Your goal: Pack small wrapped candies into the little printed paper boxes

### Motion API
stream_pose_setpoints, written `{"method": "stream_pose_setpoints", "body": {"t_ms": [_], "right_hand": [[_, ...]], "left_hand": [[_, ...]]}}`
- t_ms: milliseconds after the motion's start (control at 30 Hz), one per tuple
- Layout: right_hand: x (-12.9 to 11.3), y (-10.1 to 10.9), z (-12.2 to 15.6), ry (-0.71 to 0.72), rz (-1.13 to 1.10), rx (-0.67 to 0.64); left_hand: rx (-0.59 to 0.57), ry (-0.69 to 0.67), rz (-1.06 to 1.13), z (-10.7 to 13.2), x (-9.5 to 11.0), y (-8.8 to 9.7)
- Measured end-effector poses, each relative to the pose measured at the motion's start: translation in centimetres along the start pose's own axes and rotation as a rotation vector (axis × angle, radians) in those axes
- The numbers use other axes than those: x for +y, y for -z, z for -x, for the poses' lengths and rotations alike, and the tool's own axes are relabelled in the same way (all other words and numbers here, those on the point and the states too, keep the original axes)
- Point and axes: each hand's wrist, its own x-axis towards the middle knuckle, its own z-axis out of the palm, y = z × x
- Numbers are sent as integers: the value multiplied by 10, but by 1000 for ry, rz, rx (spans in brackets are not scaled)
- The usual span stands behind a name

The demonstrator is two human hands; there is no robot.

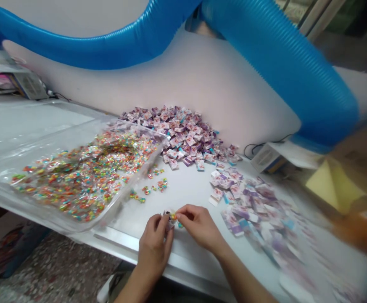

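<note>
Near the table's front edge, my left hand (156,240) is closed around a small printed box (168,219), mostly hidden by its fingers. The thumb and forefinger of my right hand (199,224) pinch a small yellow wrapped candy (173,216) at the box's top. A bit of green and blue shows under the right fingertips. Several loose wrapped candies (162,185) lie just beyond my hands. To the left, a clear plastic tray (90,227) holds many colourful wrapped candies (107,168).
A large pile of small printed boxes (186,134) rests against the wall, with more boxes (255,206) spread to the right. Blue flexible ducts (107,50) hang overhead. A white device (268,158) with a cable stands at the back right. Blurred yellow card (333,185) shows far right.
</note>
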Motion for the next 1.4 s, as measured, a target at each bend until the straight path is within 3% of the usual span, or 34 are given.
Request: {"method": "stream_pose_setpoints", "body": {"t_ms": [167,267,433,600,767,833,900,1000,1067,1133,1267,1400], "right_hand": [[-1,5,18,95,571,63],[-6,5,23,81,752,40],[-4,4,18,34,619,130],[16,5,8,-142,323,-98],[14,9,11,-37,258,-111],[9,11,15,15,301,-122],[5,10,17,60,344,-140],[4,6,18,77,325,-159],[7,4,18,42,253,-161],[12,5,18,-26,113,-187],[31,9,23,-133,-452,-382],[51,-2,27,-249,-788,-308]], "left_hand": [[16,-28,-9,0,16,-13],[54,-36,20,1,25,-19],[75,-28,56,7,33,-24],[48,-14,79,12,30,-25],[76,-42,37,14,33,-15],[41,-22,118,13,35,-5],[-49,91,298,9,36,7],[-280,443,636,-6,33,22],[-426,681,841,-18,28,29],[-497,828,987,-28,21,32],[-563,926,1047,-34,12,34],[-619,974,1013,-32,11,35]]}}
